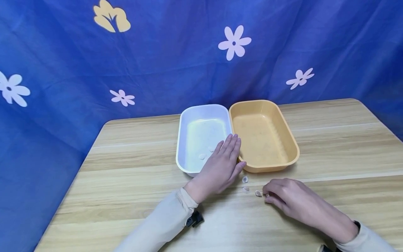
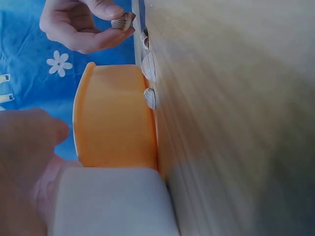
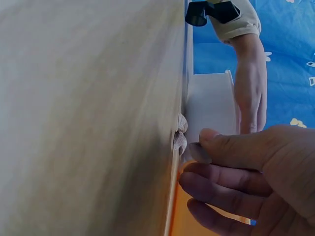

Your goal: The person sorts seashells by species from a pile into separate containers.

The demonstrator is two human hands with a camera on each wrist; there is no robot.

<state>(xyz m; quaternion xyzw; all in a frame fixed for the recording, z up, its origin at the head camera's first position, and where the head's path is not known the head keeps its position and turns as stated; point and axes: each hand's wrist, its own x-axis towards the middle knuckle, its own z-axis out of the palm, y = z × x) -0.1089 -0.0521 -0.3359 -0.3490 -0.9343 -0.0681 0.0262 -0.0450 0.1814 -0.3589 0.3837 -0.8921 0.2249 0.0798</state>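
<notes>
My right hand (image 1: 297, 201) is low over the table, pinching a small ribbed seashell (image 2: 123, 21) between thumb and fingers. Close to its fingertips, several more seashells (image 1: 258, 193) lie on the wood in front of the bins. My left hand (image 1: 220, 168) lies palm down across the near inner corner of the white bin (image 1: 185, 168), its fingers extended toward the rim shared with the orange bin (image 1: 270, 168). Inside the white bin, pale shells (image 1: 202, 156) rest on the bottom; the hand covers part of it. In the right wrist view, the pinched shell (image 3: 199, 153) looks dark.
Both bins stand side by side at the back of the wooden table (image 1: 126, 189), touching along their long sides. Behind them hangs a blue cloth (image 1: 176, 52) with printed flowers. Black wrist cameras (image 1: 195, 219) are strapped at the cuffs.
</notes>
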